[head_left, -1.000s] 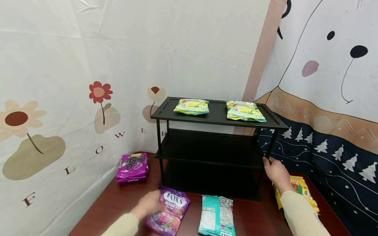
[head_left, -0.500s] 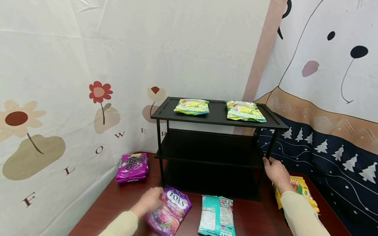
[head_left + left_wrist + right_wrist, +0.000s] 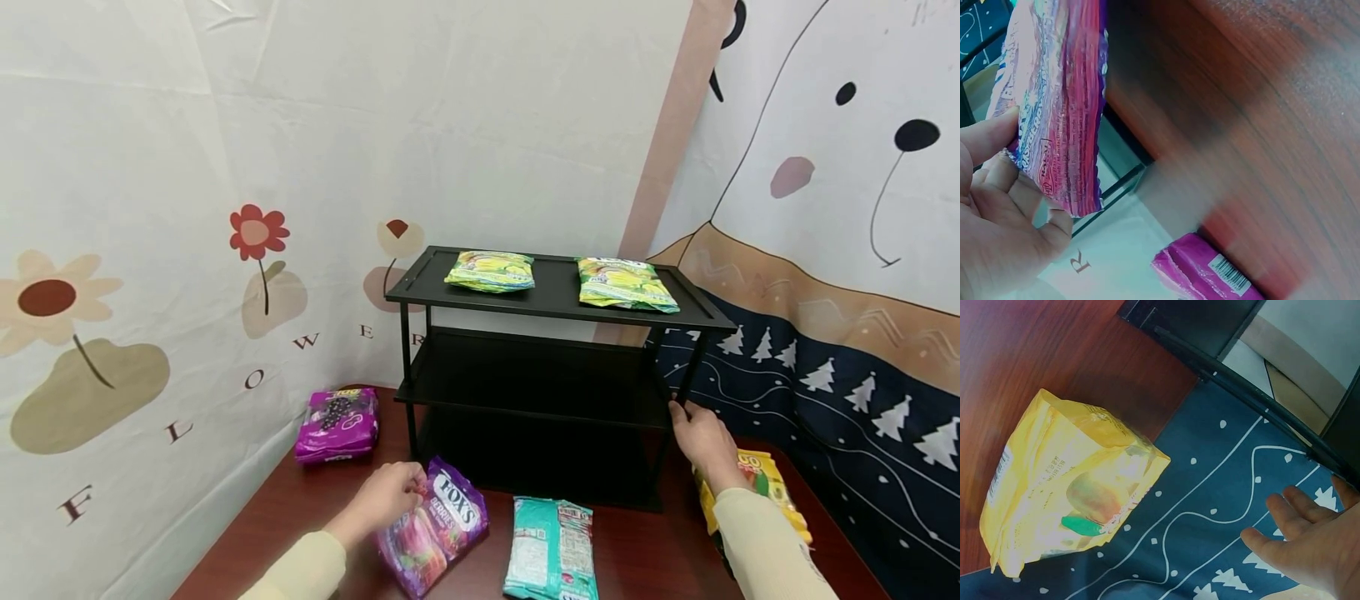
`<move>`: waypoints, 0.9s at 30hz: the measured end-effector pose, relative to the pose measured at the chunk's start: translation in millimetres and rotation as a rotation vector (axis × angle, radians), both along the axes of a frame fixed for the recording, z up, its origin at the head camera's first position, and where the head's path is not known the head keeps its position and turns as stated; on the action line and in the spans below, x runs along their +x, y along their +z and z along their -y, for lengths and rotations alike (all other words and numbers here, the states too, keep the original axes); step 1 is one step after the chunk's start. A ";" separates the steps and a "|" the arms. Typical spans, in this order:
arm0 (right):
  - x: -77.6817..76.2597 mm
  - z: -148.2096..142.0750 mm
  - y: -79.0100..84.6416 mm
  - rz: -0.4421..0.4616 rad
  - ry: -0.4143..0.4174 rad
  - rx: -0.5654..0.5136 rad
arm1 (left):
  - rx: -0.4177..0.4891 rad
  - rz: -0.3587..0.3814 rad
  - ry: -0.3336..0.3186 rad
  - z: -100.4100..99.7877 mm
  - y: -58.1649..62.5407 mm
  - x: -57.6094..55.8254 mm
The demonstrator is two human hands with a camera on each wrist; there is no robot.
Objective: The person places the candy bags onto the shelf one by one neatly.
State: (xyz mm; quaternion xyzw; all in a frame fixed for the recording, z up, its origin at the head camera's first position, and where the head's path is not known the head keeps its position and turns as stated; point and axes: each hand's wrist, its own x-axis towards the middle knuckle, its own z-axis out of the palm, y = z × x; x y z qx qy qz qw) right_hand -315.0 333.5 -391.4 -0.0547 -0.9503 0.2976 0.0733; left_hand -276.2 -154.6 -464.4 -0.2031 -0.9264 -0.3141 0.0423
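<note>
Head view high, facing forward-down; wrist views close; all share table point(image 3: 630, 550).

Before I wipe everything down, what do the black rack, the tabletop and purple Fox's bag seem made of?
Black rack: probably painted metal, fairly matte, with slim posts.
Tabletop: reddish-brown wood or wood-look laminate, streaked with grain.
Purple Fox's bag: likely glossy plastic film, with creases and a crimped edge.

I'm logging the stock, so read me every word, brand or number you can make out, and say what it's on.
"FOX'S": front of the purple berry bag
"BERRIES": same bag, under the brand
"HALAL", apparently: same bag, left wrist view
"F L O W E R": spaced across the wall cloth
Too small, blurred or hidden to read surely: the teal bag, yellow bag, grape bag, left shelf bag and right shelf bag.
</note>
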 end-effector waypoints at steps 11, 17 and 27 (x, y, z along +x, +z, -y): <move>1.6 0.6 -1.0 -0.022 -0.005 0.003 | 0.042 -0.050 0.045 -4.0 8.0 -1.8; 1.8 0.9 -1.0 -0.027 -0.002 0.000 | 0.078 -0.069 0.089 -7.6 12.8 -2.4; 1.4 1.3 -0.2 -0.021 -0.006 -0.002 | 0.171 -0.050 0.162 -13.1 24.2 -3.8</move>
